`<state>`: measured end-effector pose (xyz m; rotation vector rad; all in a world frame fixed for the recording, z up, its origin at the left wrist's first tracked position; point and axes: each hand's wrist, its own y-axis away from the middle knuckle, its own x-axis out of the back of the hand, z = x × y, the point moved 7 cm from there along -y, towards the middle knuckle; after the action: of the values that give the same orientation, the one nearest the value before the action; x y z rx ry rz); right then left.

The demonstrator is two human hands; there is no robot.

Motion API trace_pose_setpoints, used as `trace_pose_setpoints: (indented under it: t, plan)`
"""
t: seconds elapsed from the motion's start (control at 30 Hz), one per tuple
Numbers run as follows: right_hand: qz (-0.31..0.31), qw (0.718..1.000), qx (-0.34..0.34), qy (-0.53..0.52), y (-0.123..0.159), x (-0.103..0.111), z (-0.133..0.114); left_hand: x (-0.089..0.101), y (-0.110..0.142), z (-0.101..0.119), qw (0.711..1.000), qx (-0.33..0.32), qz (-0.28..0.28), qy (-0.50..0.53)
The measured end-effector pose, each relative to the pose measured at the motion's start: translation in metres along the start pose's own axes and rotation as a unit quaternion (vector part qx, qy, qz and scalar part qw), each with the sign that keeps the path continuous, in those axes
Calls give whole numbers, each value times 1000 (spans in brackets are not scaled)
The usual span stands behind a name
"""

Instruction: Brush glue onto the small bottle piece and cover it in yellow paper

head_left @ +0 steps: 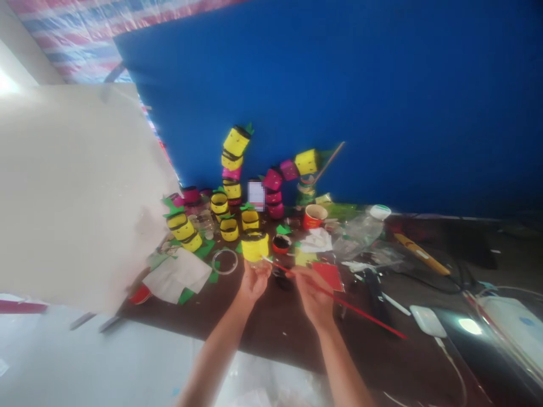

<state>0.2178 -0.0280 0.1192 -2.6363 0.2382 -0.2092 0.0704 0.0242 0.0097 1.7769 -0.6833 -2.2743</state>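
My left hand (pixel 255 281) is closed around the lower part of a yellow cup (pixel 254 247) with a black rim, held upright above the table. Pinched in my right hand (pixel 314 291) is a thin red-handled paintbrush (pixel 369 317). Its pale tip touches, or nearly touches, the yellow side of the cup. Just behind my hands stands a small container of dark paint (pixel 281 243). More yellow cups with black bands (pixel 229 229) stand beyond the held cup, some with green leaf shapes on top.
Curved stacks of yellow and magenta cups (pixel 274 180) rise before a blue board (pixel 339 102). A clear tape ring (pixel 224 262) and white paper (pixel 178 275) lie left. Rightward are a red paper cup (pixel 314 216), a plastic bottle (pixel 373 220), a yellow-handled tool (pixel 422 254) and cables.
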Motion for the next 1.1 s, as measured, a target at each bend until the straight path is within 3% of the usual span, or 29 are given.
trace_pose_setpoints:
  t: [0.23, 0.53, 0.77, 1.0, 1.1]
  plan:
    - [27, 999, -18, -10, 2, 12, 4, 7, -4, -1, 999, 29, -40, 10]
    - [-30, 998, -28, -38, 2, -3, 7, 8, -3, -5, 998, 51, -47, -2]
    - [2, 1000, -10, -16, -1, 14, 6, 6, -5, -2, 997, 50, -56, 3]
    - [-54, 998, -4, -31, 0, -7, -4, 8, -9, -3, 998, 38, -54, 1]
    - [-57, 998, 7, -13, -1, -6, -3, 8, -8, -3, 998, 35, -58, 3]
